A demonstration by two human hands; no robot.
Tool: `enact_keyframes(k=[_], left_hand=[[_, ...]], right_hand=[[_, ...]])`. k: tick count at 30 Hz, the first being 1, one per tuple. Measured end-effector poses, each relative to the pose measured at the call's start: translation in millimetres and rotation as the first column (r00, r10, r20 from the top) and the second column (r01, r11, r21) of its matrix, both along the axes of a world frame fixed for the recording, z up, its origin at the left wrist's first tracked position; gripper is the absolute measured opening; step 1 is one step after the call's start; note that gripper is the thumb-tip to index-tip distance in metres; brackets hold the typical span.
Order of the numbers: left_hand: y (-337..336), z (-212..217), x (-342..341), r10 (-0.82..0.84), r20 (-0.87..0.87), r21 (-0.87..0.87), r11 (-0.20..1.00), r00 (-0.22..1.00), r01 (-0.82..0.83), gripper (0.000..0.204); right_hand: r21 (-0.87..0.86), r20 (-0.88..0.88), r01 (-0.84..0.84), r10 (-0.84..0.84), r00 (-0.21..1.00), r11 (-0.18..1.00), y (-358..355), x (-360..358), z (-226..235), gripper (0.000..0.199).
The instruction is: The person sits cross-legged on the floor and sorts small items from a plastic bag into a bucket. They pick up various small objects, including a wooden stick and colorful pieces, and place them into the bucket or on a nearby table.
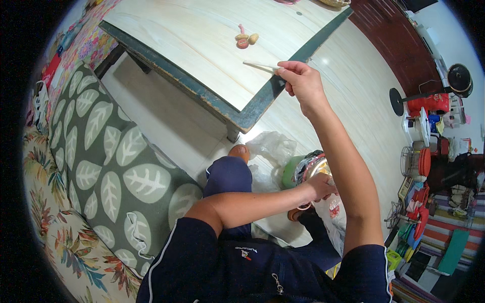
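Observation:
My right hand (300,81) is raised over the corner of a low wooden table (202,50) and pinches a thin white stick (260,64) that points left across the tabletop. My left hand (321,186) reaches across my lap to the right and grips the rim of a round container (308,169) wrapped in shiny patterned plastic, sitting on the floor by my knee. A small pink and tan object (245,39) lies on the table, beyond the stick's tip.
A green cushion with white leaves (111,166) lies on the floral sofa at my left. A crumpled clear plastic bag (273,146) sits on the floor by the table leg. Shelves with red and coloured household items (424,166) crowd the right side.

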State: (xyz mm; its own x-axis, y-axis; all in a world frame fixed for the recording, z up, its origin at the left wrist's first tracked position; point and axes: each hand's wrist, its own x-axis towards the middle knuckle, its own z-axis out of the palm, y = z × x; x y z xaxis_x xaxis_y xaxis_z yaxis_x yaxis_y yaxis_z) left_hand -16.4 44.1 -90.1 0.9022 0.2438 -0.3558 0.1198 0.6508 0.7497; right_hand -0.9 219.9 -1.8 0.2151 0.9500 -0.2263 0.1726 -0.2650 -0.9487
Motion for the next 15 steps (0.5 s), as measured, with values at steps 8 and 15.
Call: enact_keyframes(k=[8,15], left_hand=[[-1.9,-7.8,-0.6,0.056,-0.013,-0.008,0.998,0.998,-0.056,0.013],[-10.2,-21.7,18.5,0.078,0.060,-0.059,0.995,0.995,-0.074,0.016]], right_hand=[[0.026,-0.078,0.039,-0.037,0.996,0.999,1.8,8.3,-18.2,0.020],[0.313,0.401,-0.102,-0.034,0.915,0.944,22.5,1.8,-35.9,0.028]])
